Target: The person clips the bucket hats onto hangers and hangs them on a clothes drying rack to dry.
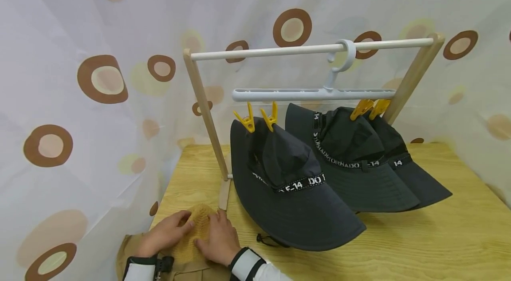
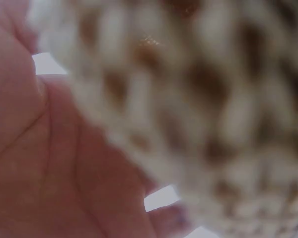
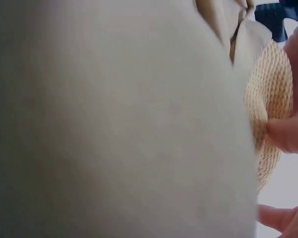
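At the front left, a sun hat [image 1: 199, 232] with a yellowish woven part and beige cloth lies under both hands. My left hand [image 1: 167, 233] grips its left side; in the right wrist view a thumb [image 3: 288, 134] presses on the weave [image 3: 273, 84]. On the other side, my right hand [image 1: 220, 237] holds the weave between thumb and fingers. The left wrist view has the weave [image 2: 198, 99] blurred and close beside the palm [image 2: 54, 163]. Beige cloth [image 3: 139, 124] fills most of the right wrist view, hiding the right fingers there.
Right of the hands stands a rack with a white rail [image 1: 279, 51] and wooden posts [image 1: 205, 112]. A white hanger [image 1: 287, 95] hooks over the rail. Yellow clips [image 1: 269, 118] hold dark bucket hats [image 1: 295, 219] below it. A patterned curtain [image 1: 139, 19] hangs behind.
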The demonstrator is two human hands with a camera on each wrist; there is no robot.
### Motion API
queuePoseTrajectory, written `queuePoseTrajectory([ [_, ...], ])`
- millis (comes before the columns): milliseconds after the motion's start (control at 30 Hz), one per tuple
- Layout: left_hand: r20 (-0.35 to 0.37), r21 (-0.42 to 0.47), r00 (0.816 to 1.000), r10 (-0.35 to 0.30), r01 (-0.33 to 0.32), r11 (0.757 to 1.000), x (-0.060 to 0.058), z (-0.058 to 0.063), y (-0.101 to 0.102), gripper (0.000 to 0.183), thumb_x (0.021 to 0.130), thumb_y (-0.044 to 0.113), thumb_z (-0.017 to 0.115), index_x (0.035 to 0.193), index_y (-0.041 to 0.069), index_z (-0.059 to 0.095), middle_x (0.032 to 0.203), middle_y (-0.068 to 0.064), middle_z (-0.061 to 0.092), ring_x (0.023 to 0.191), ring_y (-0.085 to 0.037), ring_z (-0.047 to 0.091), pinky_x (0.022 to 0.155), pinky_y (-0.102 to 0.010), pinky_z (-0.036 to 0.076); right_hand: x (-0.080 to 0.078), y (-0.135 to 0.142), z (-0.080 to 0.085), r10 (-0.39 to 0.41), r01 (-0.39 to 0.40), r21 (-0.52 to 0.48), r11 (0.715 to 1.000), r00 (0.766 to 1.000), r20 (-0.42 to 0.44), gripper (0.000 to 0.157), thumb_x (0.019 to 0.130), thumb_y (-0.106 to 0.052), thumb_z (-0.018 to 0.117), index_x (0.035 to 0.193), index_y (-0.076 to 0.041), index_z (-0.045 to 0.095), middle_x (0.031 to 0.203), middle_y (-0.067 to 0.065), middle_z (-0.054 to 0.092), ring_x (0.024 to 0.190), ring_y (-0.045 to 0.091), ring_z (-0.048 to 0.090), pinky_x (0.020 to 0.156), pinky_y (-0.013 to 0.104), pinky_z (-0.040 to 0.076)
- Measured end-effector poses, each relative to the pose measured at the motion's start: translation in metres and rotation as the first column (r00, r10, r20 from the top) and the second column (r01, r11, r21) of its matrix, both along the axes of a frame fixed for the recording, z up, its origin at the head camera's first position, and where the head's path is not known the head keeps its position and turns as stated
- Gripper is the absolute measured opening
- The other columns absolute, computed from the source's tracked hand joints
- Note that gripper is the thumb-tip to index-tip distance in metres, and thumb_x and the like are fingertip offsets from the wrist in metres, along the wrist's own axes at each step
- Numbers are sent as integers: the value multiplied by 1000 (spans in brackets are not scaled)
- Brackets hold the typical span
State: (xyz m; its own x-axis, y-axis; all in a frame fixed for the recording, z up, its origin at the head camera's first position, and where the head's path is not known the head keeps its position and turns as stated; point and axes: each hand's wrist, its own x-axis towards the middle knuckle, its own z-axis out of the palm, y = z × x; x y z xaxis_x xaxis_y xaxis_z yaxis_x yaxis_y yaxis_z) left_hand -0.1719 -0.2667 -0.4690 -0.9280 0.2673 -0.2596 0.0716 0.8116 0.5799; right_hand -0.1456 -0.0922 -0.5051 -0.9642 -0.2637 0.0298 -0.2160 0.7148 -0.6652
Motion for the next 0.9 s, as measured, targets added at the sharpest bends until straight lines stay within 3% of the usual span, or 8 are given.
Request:
queuePoseTrajectory([
  [167, -53, 31, 997, -57, 59, 998, 4, -5, 0, 46, 98, 22, 61, 131, -9, 56, 129, -26, 62, 119, -43, 60, 98, -58, 47, -4, 1, -1, -44, 45, -21, 999, 999, 30, 61, 84, -33, 77, 130, 0, 55, 124, 20, 55, 104, 36, 61, 81, 46, 53],
  [400, -127, 14, 989, -79, 82, 997, 12, -5, 2, 44, 93, 18, 66, 128, -7, 58, 123, -21, 66, 114, -37, 63, 94, -55, 49, -12, 3, 0, -103, 106, -63, 992, 993, 63, 54, 80, -18, 80, 126, 0, 58, 115, 18, 59, 104, 35, 59, 84, 47, 51],
  [500, -135, 7, 986, -103, 105, 994, 17, -1, 2, 46, 94, 19, 66, 130, -9, 56, 126, -23, 64, 117, -40, 61, 96, -56, 49, -14, 5, -1, -139, 143, -88, 986, 989, 53, 47, 79, -15, 80, 120, 0, 61, 108, 15, 63, 99, 33, 59, 83, 44, 50],
  [600, -124, 8, 988, -88, 89, 996, 23, 11, 2, 50, 95, 22, 65, 133, -10, 54, 131, -27, 60, 122, -44, 58, 100, -58, 46, -14, 8, -1, -159, 161, -122, 979, 987, 23, 35, 79, -13, 79, 110, -2, 67, 98, 11, 67, 91, 27, 57, 77, 36, 47],
  [667, -109, 16, 991, -73, 75, 997, 27, 23, 1, 53, 97, 24, 63, 136, -10, 51, 136, -29, 57, 126, -46, 54, 102, -59, 44, -13, 12, 2, -136, 135, -163, 977, 991, 10, 24, 81, -13, 78, 102, -4, 69, 89, 6, 67, 83, 21, 54, 71, 31, 43],
  [767, -116, 10, 989, -91, 93, 996, 30, 42, -2, 55, 99, 30, 59, 139, -6, 49, 141, -28, 53, 130, -46, 51, 102, -59, 44, -12, 18, 10, -36, 49, -273, 961, 998, 55, 12, 86, -13, 73, 90, -7, 63, 77, 0, 56, 70, 13, 45, 62, 25, 35],
  [900, -166, 13, 976, -144, 148, 989, 31, 62, -6, 56, 101, 34, 56, 142, -3, 47, 145, -26, 50, 133, -46, 49, 103, -59, 44, -11, 24, 24, 138, -74, -419, 905, 983, 125, 17, 93, -9, 65, 84, -9, 51, 69, -5, 36, 60, 8, 36, 57, 21, 29],
])
